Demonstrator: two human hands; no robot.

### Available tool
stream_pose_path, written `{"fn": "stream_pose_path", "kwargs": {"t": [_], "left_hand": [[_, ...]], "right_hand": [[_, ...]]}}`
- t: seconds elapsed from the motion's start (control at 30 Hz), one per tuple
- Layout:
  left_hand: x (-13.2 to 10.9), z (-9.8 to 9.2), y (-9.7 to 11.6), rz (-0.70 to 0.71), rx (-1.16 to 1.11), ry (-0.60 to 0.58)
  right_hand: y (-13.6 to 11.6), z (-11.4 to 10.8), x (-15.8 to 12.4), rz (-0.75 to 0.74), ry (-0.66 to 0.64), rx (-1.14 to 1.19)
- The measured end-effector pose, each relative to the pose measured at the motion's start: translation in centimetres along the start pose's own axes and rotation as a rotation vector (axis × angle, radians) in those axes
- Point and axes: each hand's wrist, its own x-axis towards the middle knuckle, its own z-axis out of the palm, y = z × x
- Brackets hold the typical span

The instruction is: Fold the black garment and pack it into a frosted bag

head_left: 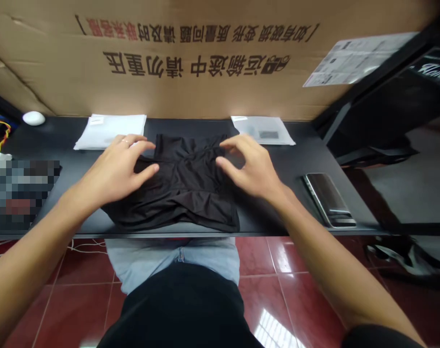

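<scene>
"While facing the table (287, 176), handling what just now?"

"Working on a black cloth (198, 174), lying rumpled along the near edge, in front of and between two white packets (111, 131)."

"Doing which step?"

"Apparently straightening or arranging it; next, probably calling for taking hold of its edges and easing out the creases."

"Posing how?"

"Reaching in from both sides with forearms (56, 227) slanting inward; holding the left hand (118, 166) over the cloth's left part and the right hand (254, 166) at its right edge."

"Gripping anything?"

"Not visibly pinching; leaving open gaps between thumbs (149, 173) and fingers (237, 141). Touching or just hovering? Being unable to tell."
</scene>
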Motion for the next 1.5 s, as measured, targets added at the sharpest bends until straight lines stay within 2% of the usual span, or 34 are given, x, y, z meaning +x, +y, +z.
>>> {"fn": "stream_pose_path", "kwargs": {"t": [0.1,0.2,0.3,0.47,0.6,0.67,0.77,0.87,0.97,1.03,1.17,1.3,1.37,1.5], "left_hand": [[-5.8,0.1,1.3,-0.005,0.014,-0.068],[-9.7,1.6,1.5,-0.046,0.06,-0.121],[-11.2,3.2,0.7,-0.047,0.069,-0.156],[-11.4,4.2,-0.6,-0.031,0.036,-0.151],[-11.4,3.6,-0.8,-0.041,-0.006,-0.156],[-10.7,3.0,-0.4,-0.045,-0.028,-0.117],[-8.4,2.3,1.4,-0.055,-0.027,0.0],[-5.5,2.6,4.2,-0.083,0.01,0.051],[-4.0,4.2,6.4,-0.12,0.036,0.015],[-4.1,5.4,6.9,-0.147,0.046,-0.011],[-5.3,6.7,6.2,-0.171,0.062,-0.06],[-6.3,6.2,5.0,-0.135,0.099,-0.077],[-6.9,5.8,4.2,-0.155,0.149,-0.053],[-8.1,5.8,2.5,-0.287,0.211,-0.018]], "right_hand": [[-3.6,-1.0,-4.6,-0.258,-0.275,-0.029],[-4.9,-0.8,-7.8,-0.367,-0.345,-0.189],[-4.3,-0.3,-9.2,-0.423,-0.314,-0.233],[-3.2,-0.4,-10.2,-0.394,-0.182,-0.103],[-3.4,-1.0,-11.0,-0.4,-0.175,-0.048],[-3.8,-1.3,-10.5,-0.334,-0.172,-0.003],[-4.6,-1.2,-8.2,-0.167,-0.144,0.037],[-5.3,0.3,-4.6,-0.078,-0.168,-0.021],[-5.2,2.9,-1.7,-0.037,-0.309,-0.09],[-4.5,4.5,-0.8,0.0,-0.423,-0.146],[-2.5,5.8,-0.9,0.049,-0.515,-0.22],[-1.5,5.4,-1.4,0.046,-0.508,-0.217],[-1.3,5.1,-1.5,0.035,-0.478,-0.197],[-0.8,5.0,-1.7,0.04,-0.345,-0.191]]}}
